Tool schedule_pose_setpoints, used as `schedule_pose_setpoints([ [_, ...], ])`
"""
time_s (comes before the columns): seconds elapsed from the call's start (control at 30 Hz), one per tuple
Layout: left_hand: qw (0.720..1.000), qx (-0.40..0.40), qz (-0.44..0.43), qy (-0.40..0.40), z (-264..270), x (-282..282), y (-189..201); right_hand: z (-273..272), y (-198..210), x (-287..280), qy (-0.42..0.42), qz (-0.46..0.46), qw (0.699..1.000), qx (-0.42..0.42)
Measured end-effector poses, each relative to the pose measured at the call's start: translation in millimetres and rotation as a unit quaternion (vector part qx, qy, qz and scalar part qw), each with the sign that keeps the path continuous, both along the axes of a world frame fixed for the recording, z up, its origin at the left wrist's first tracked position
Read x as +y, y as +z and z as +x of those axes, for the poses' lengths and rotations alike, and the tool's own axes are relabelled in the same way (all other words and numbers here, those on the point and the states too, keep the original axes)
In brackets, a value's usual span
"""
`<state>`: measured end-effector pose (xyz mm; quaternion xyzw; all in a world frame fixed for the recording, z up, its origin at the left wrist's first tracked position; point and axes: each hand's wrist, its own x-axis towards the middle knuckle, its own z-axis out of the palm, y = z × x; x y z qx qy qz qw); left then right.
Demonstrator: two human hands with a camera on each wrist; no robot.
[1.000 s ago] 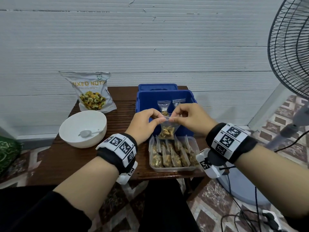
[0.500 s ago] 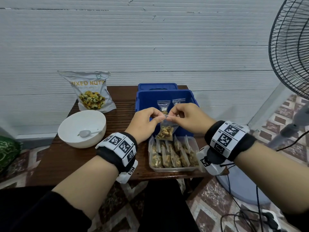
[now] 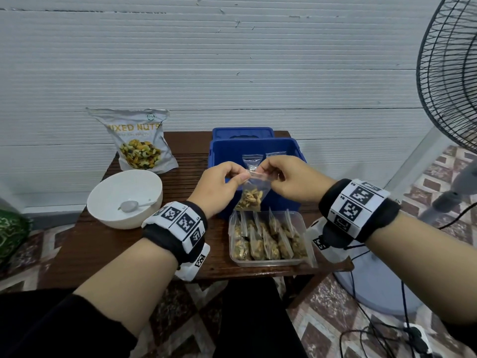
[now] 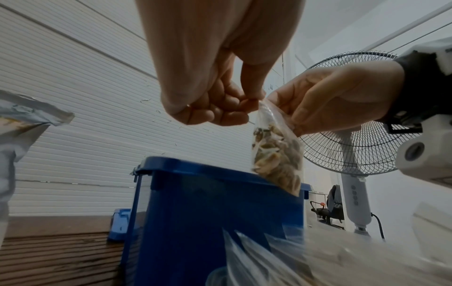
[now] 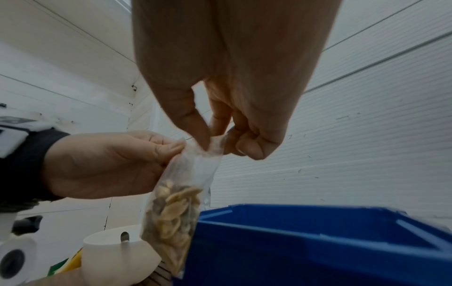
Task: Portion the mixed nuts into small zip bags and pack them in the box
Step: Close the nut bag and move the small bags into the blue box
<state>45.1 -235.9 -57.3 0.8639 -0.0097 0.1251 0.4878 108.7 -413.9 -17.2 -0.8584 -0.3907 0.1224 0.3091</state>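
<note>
At the far left of the bench (image 3: 85, 249) the mixed nuts pouch (image 3: 139, 143) stands against the wall, and in front of it sits a white bowl (image 3: 108, 210) with a spoon (image 3: 131, 205) lying in it; no nuts show in the bowl from the head view.

Moving toward the middle, the left hand (image 3: 219, 187) has a narrow grip: thumb and forefinger pinch the top left corner of a small zip bag (image 3: 251, 195), the other fingers curled under. The bag hangs in the air, its lower half filled with nuts, in front of the near wall of the blue box (image 3: 258, 148) and above the clear tray (image 3: 307, 257). The right hand (image 3: 294, 179) pinches the same top edge at its right end (the right wrist view shows thumb against forefinger on the strip).

By my reading, the step in hand is sealing this bag: both grips sit on the zip strip. Whether the strip is pressed shut along its whole length cannot be told from these views.

The next move calls for running the pinch along the strip until it closes, then putting the bag in the blue box, where two bags (image 3: 251, 161) stand upright already. The clear tray to the right holds a row of filled bags (image 3: 268, 241) that are yet to be packed, so much of the task remains.
</note>
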Motion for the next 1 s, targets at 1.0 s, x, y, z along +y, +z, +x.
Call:
schedule_pose_setpoints([
  [1.0,0.97,0.144,-0.125,0.153,93,79,-56,178,-16,125,0.081,-0.468,0.878,-0.06],
])
